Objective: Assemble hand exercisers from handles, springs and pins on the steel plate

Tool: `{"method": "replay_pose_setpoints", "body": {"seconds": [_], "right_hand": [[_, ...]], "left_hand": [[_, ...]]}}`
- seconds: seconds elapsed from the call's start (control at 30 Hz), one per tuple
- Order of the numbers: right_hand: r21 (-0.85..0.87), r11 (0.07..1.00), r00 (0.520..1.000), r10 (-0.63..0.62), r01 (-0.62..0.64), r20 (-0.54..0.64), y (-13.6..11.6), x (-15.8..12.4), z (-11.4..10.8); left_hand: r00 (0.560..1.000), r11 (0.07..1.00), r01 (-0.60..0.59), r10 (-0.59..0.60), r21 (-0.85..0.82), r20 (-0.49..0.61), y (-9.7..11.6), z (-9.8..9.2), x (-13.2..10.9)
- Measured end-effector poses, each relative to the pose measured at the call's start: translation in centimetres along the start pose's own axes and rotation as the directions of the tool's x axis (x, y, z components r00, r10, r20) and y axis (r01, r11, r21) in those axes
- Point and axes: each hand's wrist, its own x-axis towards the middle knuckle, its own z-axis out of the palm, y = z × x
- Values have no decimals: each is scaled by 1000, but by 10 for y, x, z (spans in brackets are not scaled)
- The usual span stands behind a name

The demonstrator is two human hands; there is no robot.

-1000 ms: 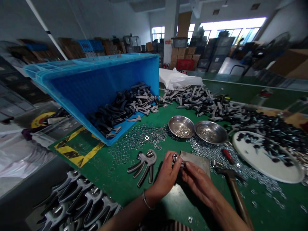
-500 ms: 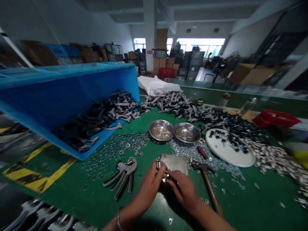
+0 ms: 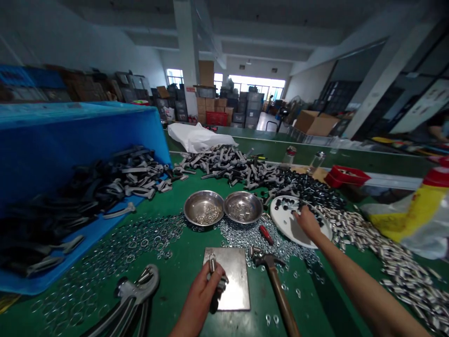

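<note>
My left hand (image 3: pixel 199 297) is closed round a small metal part with a spring (image 3: pixel 212 267), held over the near left corner of a flat steel plate (image 3: pixel 233 276) on the green table. Far out to the right, my right hand (image 3: pixel 306 221) rests on a white round plate (image 3: pixel 286 223) that carries black knobs (image 3: pixel 285 204). Its fingers are curled down among the knobs, and whether they hold one is hidden. A hammer (image 3: pixel 275 285) lies between my two arms.
Two steel bowls (image 3: pixel 204 207) (image 3: pixel 243 206) of small hardware stand behind the steel plate, with washers (image 3: pixel 140 241) scattered to the left. A tilted blue crate (image 3: pixel 70 154) spills grey handles. Assembled hand grippers (image 3: pixel 131 295) lie near left. Metal sleeves (image 3: pixel 365 234) and a yellow bottle (image 3: pixel 410 210) lie right.
My right hand left the part and reached out right to the white plate. My left hand keeps hold of the part. The view has swung to the right.
</note>
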Motion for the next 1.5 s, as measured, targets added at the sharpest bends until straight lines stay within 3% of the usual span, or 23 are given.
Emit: {"method": "replay_pose_setpoints", "body": {"seconds": [0.13, 0.23, 0.33, 0.4, 0.43, 0.5, 0.6, 0.7, 0.8, 0.9, 0.97, 1.1, 1.17, 1.23, 1.27, 1.33, 1.37, 1.47, 1.5], "right_hand": [[2, 999, 999, 40, -41, 27, -4, 28, 1], [76, 996, 995, -61, 56, 75, -24, 11, 1], [311, 930, 956, -250, 193, 155, -59, -49, -1], [733, 657, 892, -420, 174, 165, -87, -111, -2], [825, 551, 875, -453, 123, 172, -102, -143, -1], [887, 448, 895, -433, 111, 106, -129, -197, 3], [869, 435, 908, -418, 238, -39, -152, -241, 17], [799, 477, 871, -479, 367, -114, -156, -251, 23], [744, 535, 809, -588, 399, -11, -151, -253, 16], [702, 565, 760, -648, 433, 53, -145, -254, 8], [674, 540, 725, -688, 505, 8, -140, -254, 7], [706, 397, 591, -806, 587, -38, -135, -251, 10], [803, 389, 626, -779, 451, 26, -140, -254, 10], [917, 386, 672, -707, 104, 221, -149, -261, 9], [921, 372, 647, -676, -116, 354, -153, -265, 9], [833, 352, 522, -656, -428, 545, -161, -273, 8], [803, 362, 482, -657, -473, 580, -163, -276, 7], [801, 419, 475, -650, -427, 593, -162, -281, 7], [770, 432, 428, -651, -469, 626, -161, -282, 8]], "left_hand": [[1000, 1000, 17, -17, -2, 26, -1, 9, 4], [998, 993, 31, -37, -114, -54, 3, 1, 10], [989, 934, -14, -40, -357, -144, 7, -5, 18], [989, 884, -39, -33, -466, -146, 9, -2, 21], [992, 865, -37, -30, -500, -124, 11, 2, 21], [997, 843, -21, -19, -538, -70, 14, 9, 17], [999, 842, -31, 21, -538, -24, 18, 11, 5], [997, 866, -72, 50, -495, -57, 17, 1, -7], [990, 907, -91, 38, -411, -134, 13, -13, -15], [995, 935, -68, 41, -348, -87, 14, -22, -21], [998, 943, -58, 53, -328, -23, 17, -25, -25], [994, 983, -112, 113, -148, -1, 29, -28, -32], [984, 984, -178, 178, -16, -26, 32, -30, -34], [967, 962, -246, 252, 114, -39, 33, -33, -34], [956, 942, -279, 291, 187, -35, 33, -34, -34], [935, 886, -334, 355, 323, -8, 30, -38, -32], [924, 856, -359, 382, 373, 13, 29, -40, -32], [887, 795, -455, 445, 401, 124, 28, -48, -32], [870, 784, -492, 462, 379, 174, 29, -50, -32]]}}
